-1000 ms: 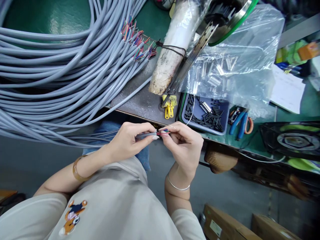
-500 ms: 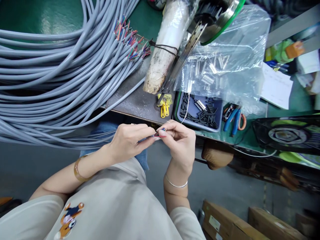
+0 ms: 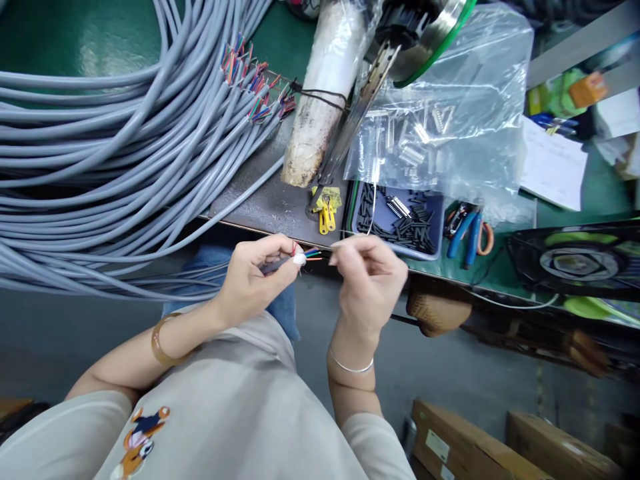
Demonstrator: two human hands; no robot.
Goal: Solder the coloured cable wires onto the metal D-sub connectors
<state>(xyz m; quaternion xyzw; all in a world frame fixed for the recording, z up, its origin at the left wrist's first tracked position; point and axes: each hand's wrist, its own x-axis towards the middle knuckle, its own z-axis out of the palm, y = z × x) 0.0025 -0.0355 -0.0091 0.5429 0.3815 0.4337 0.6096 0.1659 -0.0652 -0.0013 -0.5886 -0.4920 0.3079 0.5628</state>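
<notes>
My left hand is closed round the end of a grey cable, pinching it between thumb and fingers. Several thin coloured wires, among them blue, green and orange, stick out to the right past the thumb. A red wire bends up by the fingertips. My right hand is just right of the wire ends, apart from them, with fingers curled in a pinch and slightly blurred. A thin white wire runs down to its fingers from above.
Many grey cables with stripped ends lie left. A wrapped white roll and green-rimmed spool stand behind. Yellow clips, a blue tray of black sleeves, a plastic bag, pliers and a fan line the bench.
My right hand has drawn away to the right from my left. My left hand has shifted slightly left with the cable, and its coloured wire ends now show between the hands.
</notes>
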